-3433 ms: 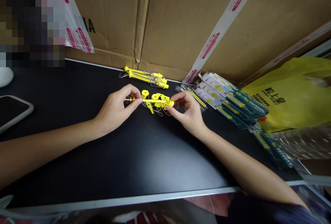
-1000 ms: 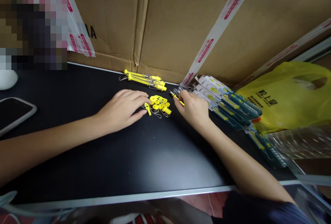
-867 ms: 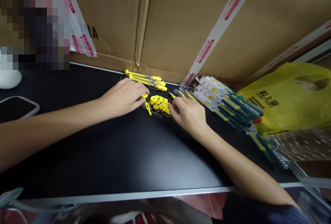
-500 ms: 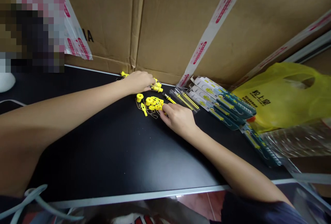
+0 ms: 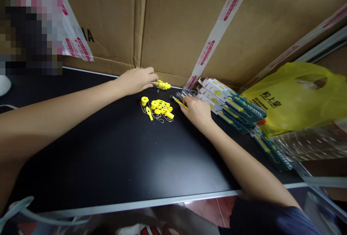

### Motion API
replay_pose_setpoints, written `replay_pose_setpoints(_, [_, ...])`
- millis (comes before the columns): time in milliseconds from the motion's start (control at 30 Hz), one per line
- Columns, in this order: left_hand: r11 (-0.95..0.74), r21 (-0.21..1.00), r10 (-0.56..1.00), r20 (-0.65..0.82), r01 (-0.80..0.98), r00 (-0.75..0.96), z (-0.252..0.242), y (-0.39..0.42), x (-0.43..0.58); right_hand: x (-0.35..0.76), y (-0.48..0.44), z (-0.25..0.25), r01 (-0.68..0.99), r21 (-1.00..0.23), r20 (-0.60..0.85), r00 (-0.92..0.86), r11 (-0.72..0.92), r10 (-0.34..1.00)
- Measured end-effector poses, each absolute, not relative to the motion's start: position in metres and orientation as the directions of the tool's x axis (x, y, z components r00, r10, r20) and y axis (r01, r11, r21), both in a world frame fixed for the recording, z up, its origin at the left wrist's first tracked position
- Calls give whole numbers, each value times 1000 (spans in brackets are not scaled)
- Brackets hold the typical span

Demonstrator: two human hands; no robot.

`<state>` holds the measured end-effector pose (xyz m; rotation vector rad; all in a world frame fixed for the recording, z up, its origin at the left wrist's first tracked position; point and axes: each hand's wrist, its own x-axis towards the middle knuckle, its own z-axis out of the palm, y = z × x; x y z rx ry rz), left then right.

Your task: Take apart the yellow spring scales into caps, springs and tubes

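My left hand [image 5: 137, 79] reaches to the back of the black table [image 5: 108, 148] and lies over the yellow rod-shaped pieces [image 5: 162, 84] by the cardboard wall, fingers curled on them. My right hand [image 5: 197, 111] rests on the table just right of a small heap of yellow plastic caps and wire clips [image 5: 158, 107]. Its fingers pinch a thin yellow rod [image 5: 179, 102] beside the clear sleeves [image 5: 187, 93].
Packaged items in teal-and-white cards [image 5: 233, 108] fan out to the right. A yellow plastic bag [image 5: 298, 97] and clear bags [image 5: 311, 144] lie beyond them. Taped cardboard boxes [image 5: 176, 21] wall off the back. A white object [image 5: 3, 83] sits far left.
My left hand moved from the heap back to the yellow rods at the wall. My right hand shifted right from the heap to the thin rod by the sleeves. The view swung slightly.
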<state>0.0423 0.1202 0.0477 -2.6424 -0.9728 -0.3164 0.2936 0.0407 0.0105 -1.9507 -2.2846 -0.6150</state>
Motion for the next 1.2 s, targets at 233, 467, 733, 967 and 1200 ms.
replay_pose_setpoints(233, [-744,-187,514,453,641,729,87,48,7,284,32,21,970,-46,453,-192,238,871])
replay_pose_setpoints(467, [-769,-161,470,513,619,718,73,-7,-6,251,-15,30,375,-698,463,-413,610,784])
replay_pose_setpoints(733, [-811,-82,465,511,580,723,36,-11,1,237,-30,19,190,-922,214,-477,338,852])
replay_pose_setpoints(967, [-826,-7,482,510,563,712,19,-14,3,237,-32,20,296,-875,194,-511,383,838])
replay_pose_setpoints(1200, [-833,-25,472,490,553,733,8,-18,7,236,-29,15,408,-784,187,-562,467,806])
